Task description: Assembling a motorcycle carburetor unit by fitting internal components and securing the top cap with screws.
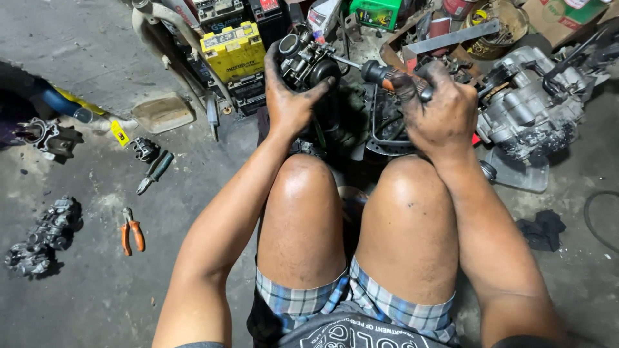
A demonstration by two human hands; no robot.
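Left hand (290,96) grips a carburetor (306,61) beside a yellow battery box (233,50); right hand (442,113) clasps a screwdriver (387,77).

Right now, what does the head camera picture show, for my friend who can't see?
A person sitting on a concrete floor holds a grimy carburetor in the left hand and drives a screwdriver into it with the right hand. Bare knees fill the middle. Orange-handled pliers, a yellow battery and an engine block lie around.

Open concrete floor (90,303) to my left, only orange pliers (132,230) and dark pliers (155,172) scattered there, batteries (233,50) crowding ahead, engine block (532,103) blocking my right (knees hemming the middle)
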